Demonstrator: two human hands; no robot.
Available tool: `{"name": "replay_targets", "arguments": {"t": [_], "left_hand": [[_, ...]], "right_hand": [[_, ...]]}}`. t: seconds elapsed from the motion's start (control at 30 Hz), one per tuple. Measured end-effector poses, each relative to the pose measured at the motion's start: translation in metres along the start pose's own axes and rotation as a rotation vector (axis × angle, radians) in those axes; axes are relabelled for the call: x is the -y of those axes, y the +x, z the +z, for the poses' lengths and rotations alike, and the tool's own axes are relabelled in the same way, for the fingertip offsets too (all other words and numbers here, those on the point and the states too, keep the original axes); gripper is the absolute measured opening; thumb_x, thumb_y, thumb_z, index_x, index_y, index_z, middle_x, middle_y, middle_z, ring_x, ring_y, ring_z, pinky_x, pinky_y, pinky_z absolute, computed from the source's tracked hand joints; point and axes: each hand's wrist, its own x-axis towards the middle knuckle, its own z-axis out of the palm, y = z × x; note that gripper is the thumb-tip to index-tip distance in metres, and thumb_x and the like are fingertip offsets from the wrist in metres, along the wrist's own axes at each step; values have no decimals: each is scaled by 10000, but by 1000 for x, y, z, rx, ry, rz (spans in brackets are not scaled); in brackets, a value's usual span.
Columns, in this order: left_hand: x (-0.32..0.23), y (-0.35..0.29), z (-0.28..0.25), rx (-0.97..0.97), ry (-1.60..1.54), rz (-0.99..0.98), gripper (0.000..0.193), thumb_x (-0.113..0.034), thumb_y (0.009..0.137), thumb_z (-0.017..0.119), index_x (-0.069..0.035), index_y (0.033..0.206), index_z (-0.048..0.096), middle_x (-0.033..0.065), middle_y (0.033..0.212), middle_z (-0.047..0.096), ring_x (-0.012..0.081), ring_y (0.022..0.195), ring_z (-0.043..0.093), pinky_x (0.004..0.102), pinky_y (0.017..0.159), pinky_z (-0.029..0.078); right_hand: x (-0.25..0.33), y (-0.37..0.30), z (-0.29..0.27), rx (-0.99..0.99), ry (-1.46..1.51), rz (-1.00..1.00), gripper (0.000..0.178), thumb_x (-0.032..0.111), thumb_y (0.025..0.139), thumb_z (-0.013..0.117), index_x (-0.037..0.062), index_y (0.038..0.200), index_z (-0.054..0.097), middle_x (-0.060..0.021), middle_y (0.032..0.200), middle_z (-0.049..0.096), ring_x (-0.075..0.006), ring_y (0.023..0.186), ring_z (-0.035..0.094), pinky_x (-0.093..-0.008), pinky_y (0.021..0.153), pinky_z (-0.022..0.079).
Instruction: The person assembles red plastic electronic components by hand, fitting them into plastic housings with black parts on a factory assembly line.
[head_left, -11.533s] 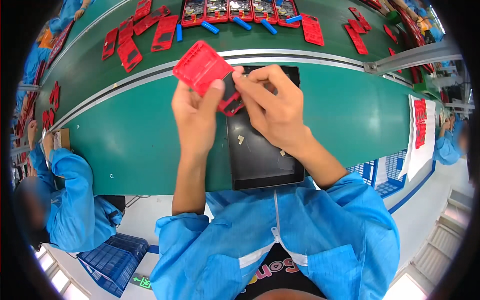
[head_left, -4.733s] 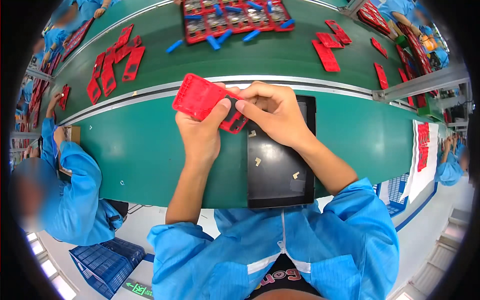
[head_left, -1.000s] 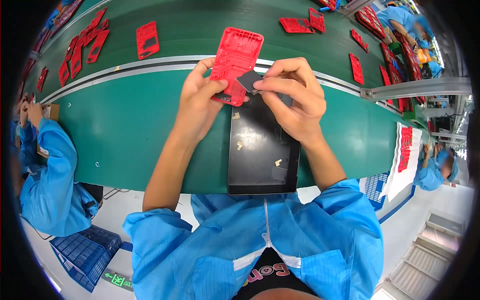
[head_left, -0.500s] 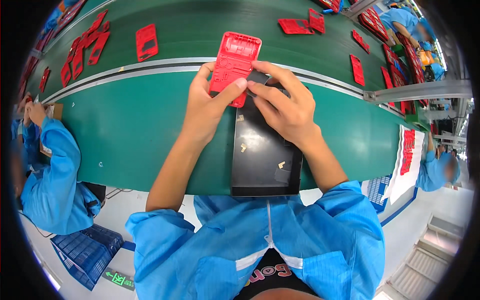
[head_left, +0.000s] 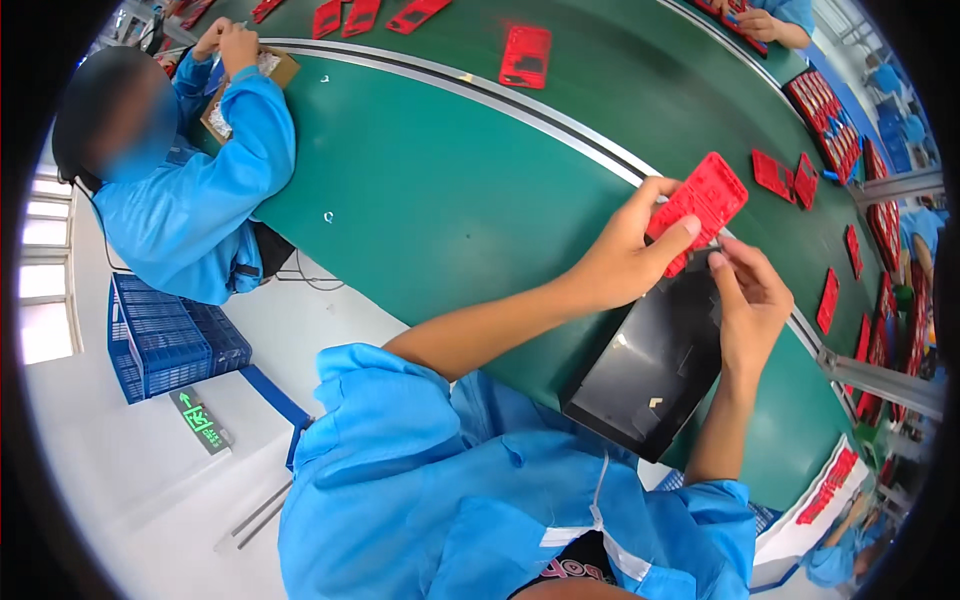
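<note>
My left hand (head_left: 640, 250) is closed around a red plastic case half (head_left: 712, 196), its moulded inner side facing up. Just below it, my right hand (head_left: 757, 305) pinches thumb and forefinger together at the far end of a black tray (head_left: 640, 365). A dark flat bit shows at those fingertips, but it blends with the tray and I cannot make out what it is. On the tray lies a small pale angled piece (head_left: 655, 403).
A green conveyor belt (head_left: 620, 75) behind a metal rail carries several red case parts (head_left: 526, 56). At the left, a co-worker in blue (head_left: 200, 200) handles something over a cardboard box (head_left: 278, 70). Blue crates (head_left: 170, 340) stand on the floor. A metal bar (head_left: 880, 385) crosses at the right.
My view has swung left and tilted, so hands, case half and tray appear further right and lower. The dark flat piece at my right fingertips shows less now. My left hand keeps the case half.
</note>
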Motion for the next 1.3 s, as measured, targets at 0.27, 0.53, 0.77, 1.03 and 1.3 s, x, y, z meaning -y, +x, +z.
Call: {"name": "replay_targets", "arguments": {"t": [0.27, 0.53, 0.77, 1.03, 1.3], "left_hand": [[-5, 8, -8, -39, -242, -33, 305, -143, 1095, 491, -2, 1365, 504, 95, 1150, 701, 103, 1030, 664, 292, 900, 542], [-4, 6, -2, 22, -251, -42, 319, -59, 1042, 570, -3, 1354, 530, 118, 1092, 736, 118, 977, 688, 298, 876, 551], [-1, 5, -8, -22, -151, -36, 340, -67, 1023, 612, 27, 1340, 533, 141, 1101, 747, 124, 984, 690, 290, 875, 545], [-12, 4, 0, 5, -159, 7, 292, -7, 1025, 566, 45, 1310, 530, 176, 1106, 745, 135, 995, 694, 293, 884, 547], [-12, -3, 7, 31, -122, -10, 286, 12, 1017, 571, 36, 1299, 532, 169, 1089, 748, 136, 972, 702, 288, 866, 555]], "right_hand": [[3, 6, -8, -41, 64, -195, 129, -93, 914, 698, -61, 1039, 716, -100, 1039, 674, -173, 878, 680, -285, 795, 583], [13, 0, -9, -69, 189, -93, 159, -67, 948, 674, -69, 1106, 688, -108, 959, 662, -189, 771, 709, -298, 722, 597], [13, 0, -4, 26, 244, -72, 115, -77, 935, 690, -74, 1047, 666, -119, 1017, 670, -208, 871, 735, -299, 775, 599], [18, 2, -8, -1, 188, 38, 131, -39, 922, 722, -66, 1049, 715, -103, 900, 741, -142, 766, 726, -246, 666, 556], [18, -1, -3, -16, 200, 41, 108, -32, 918, 736, -60, 1020, 716, -88, 880, 735, -104, 745, 693, -230, 654, 535]]}}
